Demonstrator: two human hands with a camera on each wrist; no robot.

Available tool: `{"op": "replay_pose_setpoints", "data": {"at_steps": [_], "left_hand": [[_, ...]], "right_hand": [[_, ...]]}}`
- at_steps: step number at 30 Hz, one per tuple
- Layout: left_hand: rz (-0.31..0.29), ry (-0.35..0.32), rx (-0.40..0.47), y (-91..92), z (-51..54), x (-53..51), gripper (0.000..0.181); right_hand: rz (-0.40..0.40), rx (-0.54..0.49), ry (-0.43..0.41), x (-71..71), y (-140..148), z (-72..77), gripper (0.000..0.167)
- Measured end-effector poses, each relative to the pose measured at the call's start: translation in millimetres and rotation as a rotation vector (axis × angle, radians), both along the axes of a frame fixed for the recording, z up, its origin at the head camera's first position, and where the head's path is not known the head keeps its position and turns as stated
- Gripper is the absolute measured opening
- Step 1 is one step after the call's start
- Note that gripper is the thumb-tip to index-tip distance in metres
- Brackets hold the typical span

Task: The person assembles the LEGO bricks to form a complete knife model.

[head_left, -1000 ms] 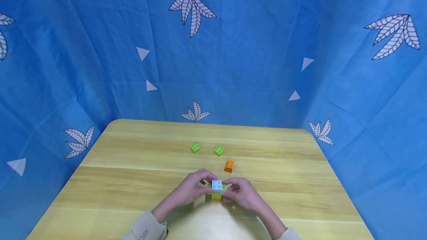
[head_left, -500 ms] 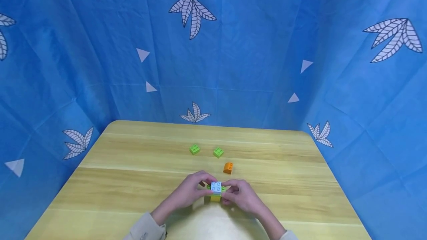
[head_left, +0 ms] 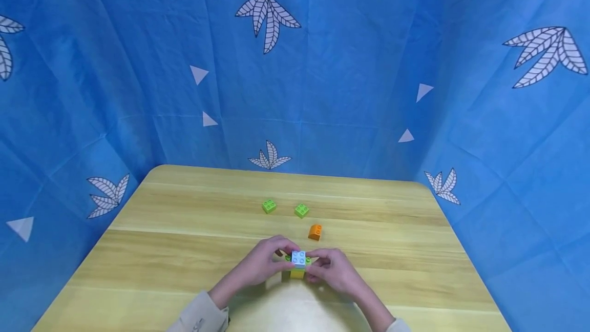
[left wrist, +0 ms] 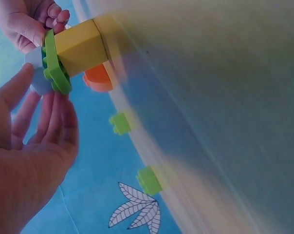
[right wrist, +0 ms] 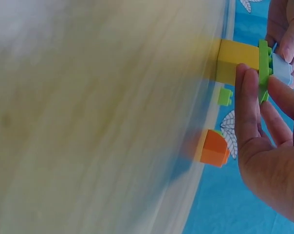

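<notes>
A small stack of building bricks stands upright on the table near its front middle. Its base is a yellow brick (left wrist: 81, 47), a wider flat green brick (right wrist: 263, 73) lies across that, and a light blue studded brick (head_left: 298, 258) is on top. From the left, my left hand (head_left: 269, 260) pinches the light blue brick between thumb and fingers. On the other side my right hand (head_left: 337, 271) holds the end of the green brick, thumb above and fingers below, close against the blue one. Fingers partly hide the green brick's ends in the head view.
Beyond the stack lies an orange curved brick (head_left: 315, 232). Farther back are two small green bricks, a left one (head_left: 269, 206) and a right one (head_left: 301, 210). A blue patterned curtain (head_left: 258, 91) surrounds the wooden table (head_left: 184, 204) at the back and sides.
The hands stay around the stack with almost no movement. The whole head view shifts slightly.
</notes>
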State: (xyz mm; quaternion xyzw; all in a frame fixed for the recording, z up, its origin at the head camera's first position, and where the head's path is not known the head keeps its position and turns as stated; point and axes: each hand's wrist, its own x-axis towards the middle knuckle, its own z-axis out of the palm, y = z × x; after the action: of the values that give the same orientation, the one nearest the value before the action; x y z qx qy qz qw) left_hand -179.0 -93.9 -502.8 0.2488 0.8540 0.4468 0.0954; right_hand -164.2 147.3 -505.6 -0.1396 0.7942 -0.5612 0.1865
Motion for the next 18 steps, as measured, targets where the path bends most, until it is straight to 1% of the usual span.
{"op": "replay_pose_setpoints", "data": {"at_steps": [9, 16, 18], "left_hand": [[-0.010, -0.002, -0.013, -1.9, 1.4, 0.4, 0.032], [-0.020, 0.000, -0.008, -1.7, 2.3, 1.5, 0.033], [-0.024, 0.013, -0.009, -1.4, 3.1, 1.9, 0.033]], "right_hand": [[-0.005, -0.050, -0.013, -1.0, 1.0, -1.2, 0.046], [0.008, -0.029, -0.039, -3.1, 3.6, -2.2, 0.046], [0.011, -0.043, -0.060, -3.2, 4.1, -1.3, 0.044]]}}
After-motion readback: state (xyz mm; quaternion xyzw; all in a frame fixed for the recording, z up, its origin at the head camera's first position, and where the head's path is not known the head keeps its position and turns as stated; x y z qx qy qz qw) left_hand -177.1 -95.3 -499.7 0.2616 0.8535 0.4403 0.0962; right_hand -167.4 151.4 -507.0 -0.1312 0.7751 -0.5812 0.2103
